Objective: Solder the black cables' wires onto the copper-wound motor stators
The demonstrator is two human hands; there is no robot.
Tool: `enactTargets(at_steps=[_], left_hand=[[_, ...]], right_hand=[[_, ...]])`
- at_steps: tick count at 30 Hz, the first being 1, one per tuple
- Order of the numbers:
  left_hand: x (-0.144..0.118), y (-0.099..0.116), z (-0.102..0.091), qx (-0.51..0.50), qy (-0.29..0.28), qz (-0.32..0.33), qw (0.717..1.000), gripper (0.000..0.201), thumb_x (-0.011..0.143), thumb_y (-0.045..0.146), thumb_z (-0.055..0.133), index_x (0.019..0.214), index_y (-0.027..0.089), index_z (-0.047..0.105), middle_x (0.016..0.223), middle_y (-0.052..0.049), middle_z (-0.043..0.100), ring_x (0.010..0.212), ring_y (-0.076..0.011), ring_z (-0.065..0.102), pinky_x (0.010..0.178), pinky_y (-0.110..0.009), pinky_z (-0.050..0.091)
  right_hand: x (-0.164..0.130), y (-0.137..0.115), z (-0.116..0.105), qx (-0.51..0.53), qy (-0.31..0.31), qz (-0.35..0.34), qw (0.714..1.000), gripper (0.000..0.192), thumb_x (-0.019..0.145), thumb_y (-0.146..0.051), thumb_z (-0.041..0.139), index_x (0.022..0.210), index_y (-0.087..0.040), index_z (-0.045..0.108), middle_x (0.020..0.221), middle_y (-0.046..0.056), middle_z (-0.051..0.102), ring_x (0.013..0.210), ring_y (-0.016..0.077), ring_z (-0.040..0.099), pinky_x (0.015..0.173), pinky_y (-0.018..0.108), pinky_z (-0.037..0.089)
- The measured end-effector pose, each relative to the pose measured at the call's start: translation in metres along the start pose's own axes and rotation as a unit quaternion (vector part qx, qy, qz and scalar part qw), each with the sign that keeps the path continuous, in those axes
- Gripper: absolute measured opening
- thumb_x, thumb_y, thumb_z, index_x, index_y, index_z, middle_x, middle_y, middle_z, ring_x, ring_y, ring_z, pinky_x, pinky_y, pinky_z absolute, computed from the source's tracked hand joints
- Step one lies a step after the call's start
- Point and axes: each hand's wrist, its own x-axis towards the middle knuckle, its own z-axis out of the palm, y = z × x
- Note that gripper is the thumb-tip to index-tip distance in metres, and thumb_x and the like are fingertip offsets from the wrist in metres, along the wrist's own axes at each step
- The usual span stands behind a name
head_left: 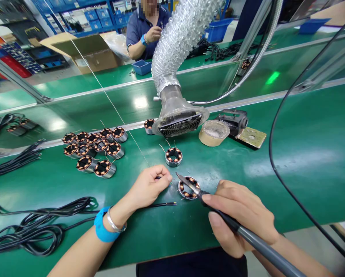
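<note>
My right hand (241,215) grips a grey soldering iron (247,234), its tip reaching over a round motor stator (188,188) with copper coils on the green bench. My left hand (149,186) pinches a thin black wire just left of that stator; the wire (163,204) trails back under the hand with its bare end near the stator. A second stator (173,156) stands a little farther away.
A group of several stators (94,150) sits to the left. A fume extractor hose with fan (179,123) hangs ahead, beside a solder-wire roll (214,132) and an iron stand with sponge (247,132). Black cables (37,227) lie at left. Another person (146,30) works across the line.
</note>
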Motion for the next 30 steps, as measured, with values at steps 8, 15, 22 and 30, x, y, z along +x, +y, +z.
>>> enactTargets(at_steps=[8,15,22,30], left_hand=[[0.0,0.0,0.0,0.01,0.002,0.0,1.0,0.024,0.088,0.036,0.054,0.074,0.016,0.053,0.064,0.005,0.044,0.058,-0.009,0.036,0.056,-0.021,0.029],[0.001,0.0,-0.001,0.009,0.003,-0.002,1.0,0.024,0.088,0.036,0.054,0.074,0.016,0.053,0.064,0.005,0.044,0.058,-0.0088,0.035,0.055,-0.021,0.028],[-0.004,0.003,-0.001,0.01,-0.018,0.0,1.0,0.026,0.09,0.038,0.052,0.075,0.016,0.052,0.066,0.005,0.043,0.061,-0.0097,0.035,0.057,-0.022,0.029],[-0.011,0.007,-0.002,0.024,-0.02,0.005,1.0,0.03,0.094,0.041,0.047,0.075,0.018,0.047,0.066,0.005,0.038,0.062,-0.0108,0.033,0.059,-0.024,0.029]], right_hand=[[0.003,0.001,0.001,0.003,0.009,-0.001,1.0,0.032,0.071,-0.008,0.055,0.101,-0.014,0.065,0.063,0.003,0.057,0.047,0.0147,0.051,0.042,0.03,0.042],[0.001,0.004,0.002,-0.007,0.026,-0.001,1.0,0.035,0.073,-0.01,0.055,0.106,-0.015,0.065,0.069,0.004,0.06,0.053,0.016,0.055,0.045,0.031,0.047],[-0.004,0.012,0.013,0.008,0.037,0.01,0.999,0.041,0.083,-0.011,0.054,0.124,-0.014,0.059,0.074,0.004,0.065,0.057,0.0154,0.06,0.051,0.029,0.052],[-0.001,0.014,0.023,0.001,-0.011,0.081,0.997,0.034,0.085,-0.004,0.056,0.112,-0.022,0.065,0.071,-0.001,0.069,0.056,0.0126,0.063,0.053,0.024,0.053]])
